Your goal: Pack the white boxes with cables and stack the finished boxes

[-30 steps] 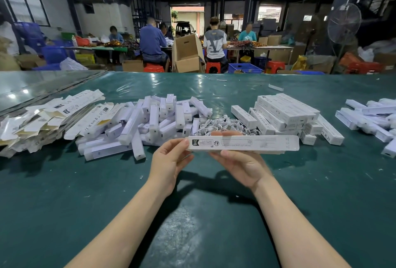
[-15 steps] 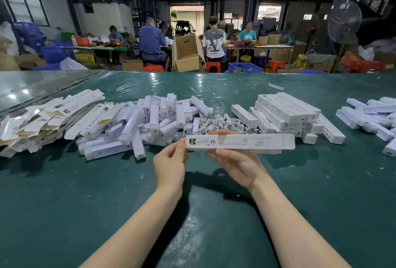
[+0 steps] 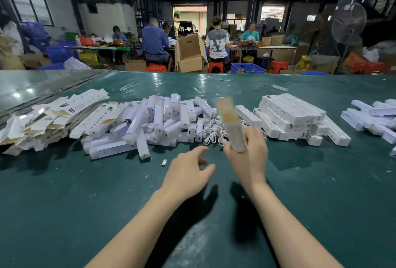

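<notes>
My right hand (image 3: pixel 248 156) grips the near end of a long white box (image 3: pixel 230 124), which points away from me and is blurred by motion, its brownish inner flap showing at the far end. My left hand (image 3: pixel 188 171) hovers just left of it over the green table (image 3: pixel 107 203), fingers apart and empty. White cables (image 3: pixel 212 132) lie in a small heap behind my hands. A loose pile of white inserts (image 3: pixel 154 124) spreads to the left. Finished boxes (image 3: pixel 291 115) are stacked to the right.
Flat unfolded box sleeves (image 3: pixel 53 117) lie at the far left. More white boxes (image 3: pixel 372 117) sit at the right edge. Beyond the table's far edge, several people sit at benches among cardboard cartons (image 3: pixel 189 55), blue crates and red stools.
The box was held level and sideways in both hands. Now my left hand has let go and dropped back, and my right hand has swung the box to point away from me.
</notes>
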{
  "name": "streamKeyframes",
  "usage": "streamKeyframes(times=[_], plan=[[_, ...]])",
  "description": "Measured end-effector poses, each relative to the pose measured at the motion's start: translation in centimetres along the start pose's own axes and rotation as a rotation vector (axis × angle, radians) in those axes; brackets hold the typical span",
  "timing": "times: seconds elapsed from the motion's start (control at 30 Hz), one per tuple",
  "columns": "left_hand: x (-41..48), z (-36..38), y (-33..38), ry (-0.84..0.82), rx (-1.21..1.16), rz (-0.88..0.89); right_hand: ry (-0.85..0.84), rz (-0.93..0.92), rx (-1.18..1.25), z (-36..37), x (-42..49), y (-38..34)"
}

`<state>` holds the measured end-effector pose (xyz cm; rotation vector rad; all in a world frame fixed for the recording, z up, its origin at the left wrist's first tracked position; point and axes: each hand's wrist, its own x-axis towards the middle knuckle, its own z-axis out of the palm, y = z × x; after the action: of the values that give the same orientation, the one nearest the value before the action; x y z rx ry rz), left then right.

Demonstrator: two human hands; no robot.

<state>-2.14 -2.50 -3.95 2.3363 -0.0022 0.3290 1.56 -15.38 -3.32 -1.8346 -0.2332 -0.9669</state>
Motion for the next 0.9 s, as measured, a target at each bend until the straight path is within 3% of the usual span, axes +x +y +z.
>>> streamKeyframes(times=[0.07, 0.17, 0.23, 0.3, 0.43, 0.5, 0.57, 0.63, 0.7, 0.8, 0.9], plan=[[0.4, -0.9, -1.3, 0.120, 0.313, 0.143, 0.026, -0.220, -0.172, -0.6, 0.2, 0.0], [1.7, -2.5, -3.8, 0.357, 0.417, -0.042, -0.283, -0.225, -0.464, -1.1, -0.2, 0.5], [2.1, -3.8, -5.5, 0.416, 0.393, -0.286, -0.459, -0.150, -0.592, -0.8, -0.2, 1.0], [2.2, -4.6, -6.7, 0.396, 0.279, -0.446, -0.495, -0.117, -0.591, -0.6, 0.1, 0.8], [2.6, -5.2, -7.0, 0.454, 0.159, -0.422, -0.532, -0.147, -0.621, -0.2, 0.0, 0.8], [2.6, -5.0, -6.2, 0.462, -0.033, -0.376, -0.520, -0.142, -0.631, -0.3, -0.1, 0.9], [2.6, -4.8, -4.6, 0.424, -0.497, -0.401, -0.480, -0.132, -0.627, -0.4, 0.0, 1.0], [2.5, -4.7, -2.8, 0.277, -1.073, -0.411, -0.441, -0.122, -0.637, -0.7, 0.2, 1.3], [2.3, -4.8, -1.8, 0.157, -1.386, -0.366, -0.425, -0.120, -0.618, -0.9, 0.2, 1.6], [2.0, -4.6, -1.3, 0.106, -1.289, -0.312, -0.448, -0.128, -0.571, -1.0, 0.1, 1.6], [1.6, -4.6, -1.9, 0.074, -0.639, -0.183, -0.434, -0.123, -0.527, -1.2, 0.2, 1.6]])
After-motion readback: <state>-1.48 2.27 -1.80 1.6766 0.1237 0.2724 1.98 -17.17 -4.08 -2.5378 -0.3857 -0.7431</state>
